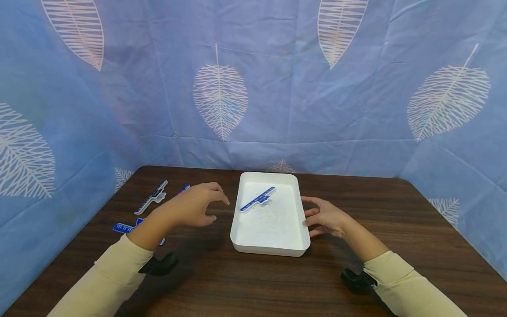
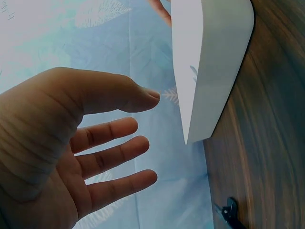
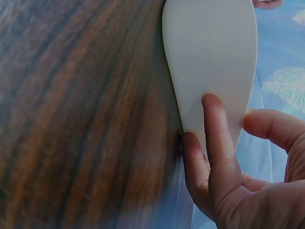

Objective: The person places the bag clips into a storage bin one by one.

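Observation:
A white rectangular tray [image 1: 273,244] stands on the table, and a long blue-and-white clip with piano-key markings [image 1: 257,200] lies slanted inside it. Left of the tray my left hand [image 1: 200,204] hovers with nothing in it; its thumb and fingers are apart in the left wrist view. My right hand [image 1: 326,218] touches the tray's right side. Its fingers [image 3: 217,138] lie against the outer wall while the thumb is at the rim. Beyond my left forearm are a black-and-white clip [image 1: 152,198] and blue clips [image 1: 123,227], partly hidden by that arm.
The dark wood table [image 1: 253,286] has rounded far corners. A blue cloth with white leaf prints [image 1: 277,110] hangs behind it and along both sides. Dark wrist-worn devices [image 1: 158,265] sit below each forearm.

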Action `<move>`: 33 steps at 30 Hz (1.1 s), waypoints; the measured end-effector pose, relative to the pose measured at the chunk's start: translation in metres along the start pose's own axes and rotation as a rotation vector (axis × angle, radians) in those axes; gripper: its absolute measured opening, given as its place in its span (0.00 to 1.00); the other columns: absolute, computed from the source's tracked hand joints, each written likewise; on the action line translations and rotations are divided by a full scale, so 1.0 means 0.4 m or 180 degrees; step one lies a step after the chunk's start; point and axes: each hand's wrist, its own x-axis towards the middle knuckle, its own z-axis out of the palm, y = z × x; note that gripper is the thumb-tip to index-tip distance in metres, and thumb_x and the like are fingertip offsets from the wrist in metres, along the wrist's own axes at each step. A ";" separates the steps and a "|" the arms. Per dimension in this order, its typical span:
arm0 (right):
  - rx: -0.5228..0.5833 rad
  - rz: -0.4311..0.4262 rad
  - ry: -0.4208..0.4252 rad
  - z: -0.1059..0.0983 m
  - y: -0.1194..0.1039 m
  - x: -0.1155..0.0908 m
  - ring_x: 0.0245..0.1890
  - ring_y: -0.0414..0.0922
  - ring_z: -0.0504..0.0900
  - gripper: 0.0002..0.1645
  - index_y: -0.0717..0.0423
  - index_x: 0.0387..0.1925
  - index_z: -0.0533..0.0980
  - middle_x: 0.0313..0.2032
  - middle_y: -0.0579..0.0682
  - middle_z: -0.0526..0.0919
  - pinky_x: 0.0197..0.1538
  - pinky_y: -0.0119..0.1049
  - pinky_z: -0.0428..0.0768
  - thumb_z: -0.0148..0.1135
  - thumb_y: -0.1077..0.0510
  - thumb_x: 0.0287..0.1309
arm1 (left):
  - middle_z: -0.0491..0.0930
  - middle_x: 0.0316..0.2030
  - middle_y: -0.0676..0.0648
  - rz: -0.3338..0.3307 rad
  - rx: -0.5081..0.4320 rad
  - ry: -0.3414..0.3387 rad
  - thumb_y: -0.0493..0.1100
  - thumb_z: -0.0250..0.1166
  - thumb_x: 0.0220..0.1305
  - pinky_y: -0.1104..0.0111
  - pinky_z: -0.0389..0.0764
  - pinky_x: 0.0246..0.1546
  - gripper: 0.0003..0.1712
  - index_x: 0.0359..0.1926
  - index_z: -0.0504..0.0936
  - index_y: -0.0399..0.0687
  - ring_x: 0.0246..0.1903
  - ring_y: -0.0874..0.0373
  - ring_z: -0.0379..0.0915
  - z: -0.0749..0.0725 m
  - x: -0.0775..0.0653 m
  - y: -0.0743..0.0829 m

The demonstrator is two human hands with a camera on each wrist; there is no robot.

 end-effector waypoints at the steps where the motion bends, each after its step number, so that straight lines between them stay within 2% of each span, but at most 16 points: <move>1: 0.0000 0.0000 -0.0002 0.000 0.000 0.000 0.41 0.58 0.77 0.51 0.55 0.66 0.44 0.51 0.70 0.68 0.34 0.52 0.77 0.60 0.72 0.44 | 0.72 0.41 0.56 -0.0021 0.0009 0.0000 0.42 0.71 0.40 0.69 0.74 0.41 0.23 0.43 0.79 0.56 0.40 0.63 0.70 -0.002 -0.005 -0.002; 11: -0.0015 0.0017 0.0020 -0.002 0.003 0.000 0.40 0.58 0.77 0.51 0.55 0.66 0.45 0.51 0.70 0.68 0.34 0.51 0.77 0.60 0.72 0.44 | 0.73 0.40 0.56 -0.0110 -0.0015 0.0045 0.41 0.70 0.41 0.67 0.74 0.39 0.23 0.43 0.78 0.56 0.38 0.63 0.70 -0.010 -0.048 -0.031; 16: -0.0007 0.0035 0.0054 -0.002 0.007 0.000 0.39 0.58 0.78 0.50 0.55 0.66 0.46 0.51 0.70 0.67 0.34 0.50 0.77 0.60 0.72 0.44 | 0.73 0.41 0.56 -0.0231 -0.0081 -0.0011 0.42 0.70 0.43 0.69 0.74 0.34 0.22 0.43 0.78 0.56 0.33 0.64 0.69 -0.017 -0.074 -0.042; 21: 0.0001 0.0023 0.0063 -0.003 0.010 0.000 0.39 0.58 0.78 0.50 0.55 0.66 0.46 0.51 0.70 0.67 0.34 0.51 0.77 0.60 0.72 0.44 | 0.72 0.42 0.56 -0.0330 -0.0198 -0.0092 0.42 0.69 0.44 0.68 0.73 0.35 0.21 0.44 0.78 0.56 0.36 0.65 0.68 -0.022 -0.098 -0.051; 26: -0.0003 0.0016 0.0064 -0.002 0.010 0.001 0.40 0.58 0.78 0.50 0.55 0.66 0.46 0.51 0.70 0.67 0.34 0.51 0.77 0.60 0.72 0.44 | 0.73 0.41 0.54 -0.0348 -0.0285 -0.0175 0.40 0.69 0.45 0.67 0.71 0.31 0.20 0.43 0.78 0.55 0.33 0.63 0.67 -0.023 -0.116 -0.071; 33: -0.0019 0.0009 0.0069 -0.001 0.009 0.002 0.40 0.57 0.78 0.50 0.55 0.66 0.46 0.51 0.69 0.68 0.33 0.50 0.77 0.60 0.72 0.44 | 0.73 0.42 0.52 -0.0466 -0.0264 -0.0139 0.40 0.69 0.44 0.62 0.74 0.36 0.21 0.43 0.78 0.54 0.41 0.55 0.71 -0.017 -0.146 -0.105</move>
